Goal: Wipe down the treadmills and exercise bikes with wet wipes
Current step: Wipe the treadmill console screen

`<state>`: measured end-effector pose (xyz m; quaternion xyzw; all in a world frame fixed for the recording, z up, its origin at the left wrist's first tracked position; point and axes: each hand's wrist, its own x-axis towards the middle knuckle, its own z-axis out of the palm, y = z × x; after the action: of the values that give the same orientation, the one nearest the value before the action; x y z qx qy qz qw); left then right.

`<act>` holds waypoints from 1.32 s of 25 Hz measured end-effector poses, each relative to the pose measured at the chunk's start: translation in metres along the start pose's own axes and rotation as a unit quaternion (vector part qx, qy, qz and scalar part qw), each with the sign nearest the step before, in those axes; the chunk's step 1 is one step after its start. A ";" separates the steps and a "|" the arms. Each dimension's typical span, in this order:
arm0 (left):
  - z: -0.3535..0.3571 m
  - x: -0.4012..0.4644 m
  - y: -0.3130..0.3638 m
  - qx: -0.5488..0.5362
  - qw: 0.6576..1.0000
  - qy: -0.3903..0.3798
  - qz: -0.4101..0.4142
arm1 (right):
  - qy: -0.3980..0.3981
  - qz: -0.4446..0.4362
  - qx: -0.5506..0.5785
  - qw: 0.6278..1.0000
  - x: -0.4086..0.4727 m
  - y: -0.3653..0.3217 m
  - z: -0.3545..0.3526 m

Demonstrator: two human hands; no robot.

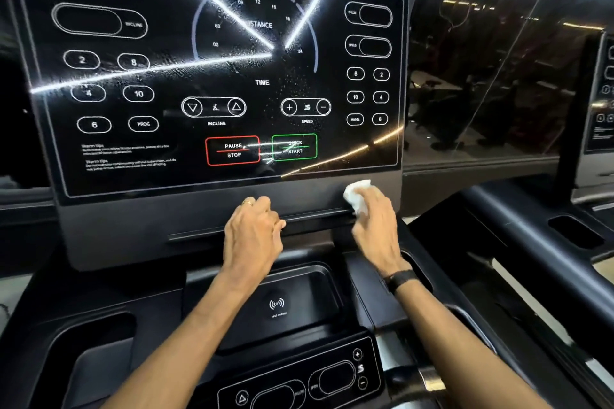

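Closest in, the black recessed phone-charging tray (299, 295) looks unwiped, guessing that's next. Right hand (377, 226), grip bunched round the crumpled white wet wipe (357, 194), rubs the treadmill's matte strip under the glossy black touchscreen console (212, 76). Left hand (252, 232) rests loosely curled, holding nothing.

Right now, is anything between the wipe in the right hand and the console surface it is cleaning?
Nothing visible: the right hand presses the crumpled white wet wipe straight onto the dark matte console panel below the glossy screen.
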<state>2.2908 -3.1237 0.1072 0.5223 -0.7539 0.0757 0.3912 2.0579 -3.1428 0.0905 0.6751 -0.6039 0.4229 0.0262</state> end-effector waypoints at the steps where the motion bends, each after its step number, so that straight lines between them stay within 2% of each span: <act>1: 0.000 0.000 0.000 0.000 1.000 0.002 -0.001 | -0.021 -0.021 -0.005 1.000 -0.002 0.003 -0.001; 4: 0.002 0.001 -0.002 -0.002 1.000 0.006 0.004 | -0.052 -0.024 -0.008 0.998 0.005 0.014 -0.009; 8: 0.003 -0.001 -0.002 0.000 1.000 0.001 0.002 | -0.054 -0.048 0.002 0.997 0.009 0.025 -0.017; 14: 0.005 -0.001 -0.003 0.008 1.000 0.004 -0.002 | -0.070 -0.043 -0.117 0.990 0.009 0.020 -0.024; 16: 0.005 -0.002 -0.003 0.008 1.000 0.004 -0.005 | -0.075 -0.025 -0.128 0.989 0.011 0.019 -0.028; 19: 0.005 -0.002 -0.003 0.009 1.000 0.008 -0.007 | -0.049 0.036 -0.063 0.996 0.013 0.019 -0.037; 22: 0.005 -0.002 -0.004 0.000 1.000 0.016 -0.009 | -0.068 -0.006 -0.033 0.997 0.015 0.014 -0.045; 25: 0.004 -0.002 -0.003 -0.008 1.000 0.011 -0.013 | -0.127 -0.099 -0.097 0.982 0.016 0.001 -0.036; 27: 0.003 -0.003 -0.004 -0.021 1.000 0.012 -0.011 | -0.124 -0.147 -0.120 0.974 0.019 0.000 -0.025; 33: -0.016 -0.036 -0.029 -0.105 0.992 0.071 -0.009 | -0.155 -0.201 -0.152 0.955 0.022 -0.026 0.004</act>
<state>2.3286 -3.1021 0.0854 0.4786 -0.7233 0.0292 0.4970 2.0805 -3.1557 0.1136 0.8278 -0.5094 0.2021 0.1195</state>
